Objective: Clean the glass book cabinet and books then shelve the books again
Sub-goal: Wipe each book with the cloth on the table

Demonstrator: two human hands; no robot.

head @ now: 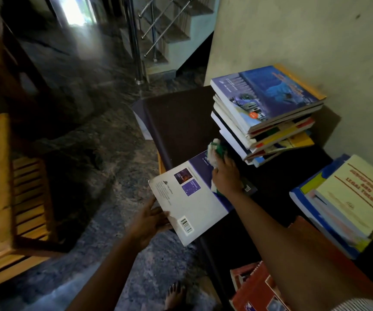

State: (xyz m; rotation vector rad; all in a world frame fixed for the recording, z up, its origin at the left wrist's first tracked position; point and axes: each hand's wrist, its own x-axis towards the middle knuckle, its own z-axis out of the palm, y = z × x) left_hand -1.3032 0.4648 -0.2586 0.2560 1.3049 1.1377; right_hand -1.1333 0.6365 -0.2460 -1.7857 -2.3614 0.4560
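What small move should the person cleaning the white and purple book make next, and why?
Probably sweep the cloth back along the book toward its barcode. The right hand grips the cloth at the book's far end, beside the tall stack, while the left hand supports the near edge, so most of the white cover lies outside the cloth.
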